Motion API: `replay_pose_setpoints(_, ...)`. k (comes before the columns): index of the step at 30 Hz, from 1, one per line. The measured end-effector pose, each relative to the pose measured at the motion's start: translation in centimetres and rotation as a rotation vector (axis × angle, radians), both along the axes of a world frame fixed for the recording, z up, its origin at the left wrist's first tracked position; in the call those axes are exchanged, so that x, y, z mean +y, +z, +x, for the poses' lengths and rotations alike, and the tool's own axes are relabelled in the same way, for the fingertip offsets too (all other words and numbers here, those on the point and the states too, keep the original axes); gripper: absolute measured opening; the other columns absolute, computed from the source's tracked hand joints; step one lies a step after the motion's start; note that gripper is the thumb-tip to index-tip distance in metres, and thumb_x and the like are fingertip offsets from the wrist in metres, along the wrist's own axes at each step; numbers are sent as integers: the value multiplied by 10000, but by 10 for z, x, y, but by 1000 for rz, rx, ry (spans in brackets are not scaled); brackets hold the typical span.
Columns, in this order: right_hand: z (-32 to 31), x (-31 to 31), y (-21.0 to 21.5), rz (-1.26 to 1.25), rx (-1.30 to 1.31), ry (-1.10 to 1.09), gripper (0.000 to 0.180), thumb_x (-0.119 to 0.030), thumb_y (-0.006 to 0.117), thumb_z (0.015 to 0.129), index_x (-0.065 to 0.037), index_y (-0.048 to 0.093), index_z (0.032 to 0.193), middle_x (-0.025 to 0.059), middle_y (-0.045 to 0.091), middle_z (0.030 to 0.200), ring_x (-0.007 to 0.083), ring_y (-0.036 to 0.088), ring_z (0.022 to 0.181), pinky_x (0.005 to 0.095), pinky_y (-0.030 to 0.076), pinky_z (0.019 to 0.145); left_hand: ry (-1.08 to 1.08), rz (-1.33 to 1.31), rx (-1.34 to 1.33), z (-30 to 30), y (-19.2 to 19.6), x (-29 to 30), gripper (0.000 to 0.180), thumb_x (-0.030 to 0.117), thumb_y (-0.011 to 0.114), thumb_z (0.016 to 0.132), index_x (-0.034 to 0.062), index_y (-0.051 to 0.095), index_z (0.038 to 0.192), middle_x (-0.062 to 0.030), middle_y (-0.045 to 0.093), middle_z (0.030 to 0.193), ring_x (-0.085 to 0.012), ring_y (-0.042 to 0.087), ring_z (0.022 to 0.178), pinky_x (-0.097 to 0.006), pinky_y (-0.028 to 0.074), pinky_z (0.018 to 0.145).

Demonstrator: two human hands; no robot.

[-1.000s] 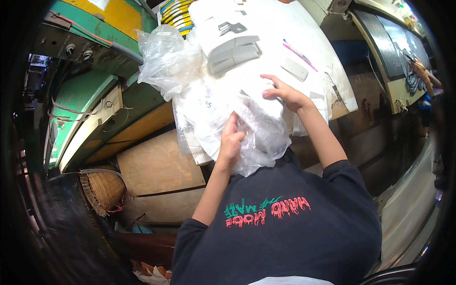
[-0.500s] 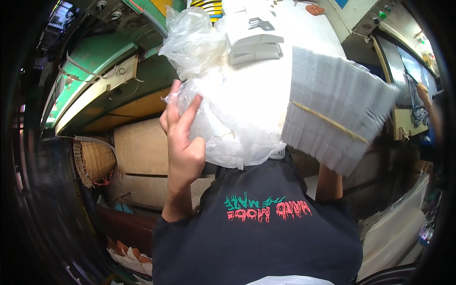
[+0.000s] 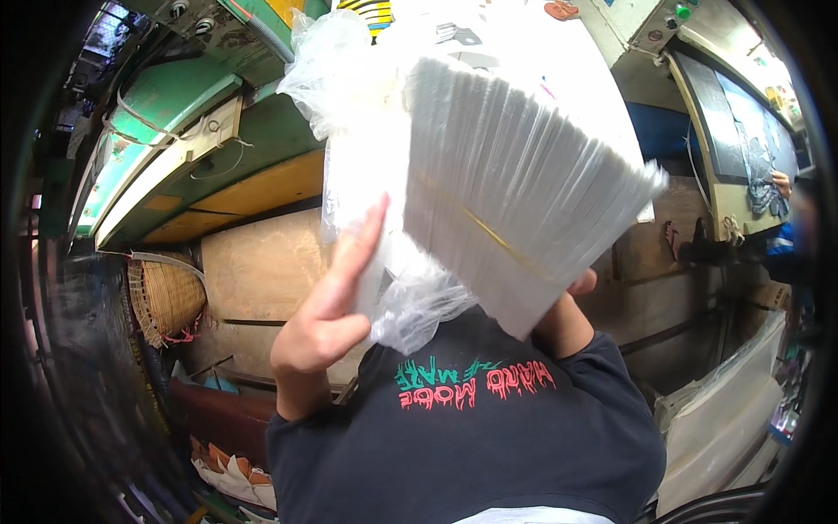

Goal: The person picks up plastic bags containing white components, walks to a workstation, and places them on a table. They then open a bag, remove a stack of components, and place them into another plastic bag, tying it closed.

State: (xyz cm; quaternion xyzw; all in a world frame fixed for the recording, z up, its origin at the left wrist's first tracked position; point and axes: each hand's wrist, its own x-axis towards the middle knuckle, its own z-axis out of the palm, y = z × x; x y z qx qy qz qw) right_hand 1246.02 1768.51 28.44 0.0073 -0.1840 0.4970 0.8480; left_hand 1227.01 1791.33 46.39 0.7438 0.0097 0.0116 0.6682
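Note:
A thick bundle of thin white card or paper pieces, bound by a yellow band, is tilted in front of my chest. My right hand grips it from below and behind; most of its fingers are hidden. My left hand holds a clear plastic bag, its index finger stretched up along the film and its thumb bent. The bundle's lower left edge overlaps the bag, and I cannot tell whether it is inside. Another crumpled clear plastic bag lies farther off on the white table.
Grey cut pieces and an orange-brown scrap lie at the table's far end. A green machine stands left, above a wicker basket. At right, another person's hand is by a dark-topped bench.
The bundle has swung left and toward the bag in my right hand. My left hand has come slightly lower, and the bag has been drawn down with it.

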Motion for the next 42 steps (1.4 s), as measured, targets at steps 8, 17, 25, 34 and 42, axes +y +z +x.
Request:
replay_pose_setpoints(8, -31, 10, -10, -13, -10, 175, 914, -499, 658, 805, 28, 407, 1507, 249, 545, 1417, 376, 579, 1280, 515, 496, 1070, 170, -437, 60, 13, -10, 14, 1085, 24, 440, 529, -149, 207, 1574, -224, 205, 1679, -286, 75, 1590, -346, 2, 1260)
replay_pose_setpoints(17, -27, 47, -13, -194, 34, 164, 896, -506, 651, 814, 20, 422, 1503, 244, 558, 1404, 372, 582, 1279, 526, 500, 1067, 105, -271, -414, 25, -2, 10, 1140, 15, 440, 483, 54, 321, 1616, -241, 6, 1715, -371, 3, 1595, -525, 14, 1251)
replay_pose_setpoints(25, -16, 62, 12, -485, 89, -21, 805, -544, 558, 883, 59, 496, 1413, 236, 638, 1280, 340, 671, 1137, 454, 583, 936, 124, -145, -420, 11, -10, -33, 1095, 15, 493, 539, 111, 325, 1617, -249, 20, 1709, -391, -16, 1591, -519, 40, 1260)
replay_pose_setpoints(34, -14, 48, 8, -615, -322, 82, 923, -460, 673, 783, 37, 391, 1509, 237, 564, 1370, 307, 636, 1183, 396, 565, 943, 400, -91, -408, 17, -24, -12, 1077, -44, 543, 693, 23, 57, 1652, -206, 121, 1705, -348, 131, 1576, -461, 144, 1252)
replay_pose_setpoints(42, -36, 71, -17, -774, -654, -95, 906, -470, 586, 931, 55, 233, 1580, 250, 343, 1577, 337, 351, 1466, 426, 279, 1200, 513, -346, -425, 15, -28, -19, 1086, -163, 417, 655, 38, 43, 1654, -181, 70, 1725, -332, 200, 1569, -430, 200, 1248)
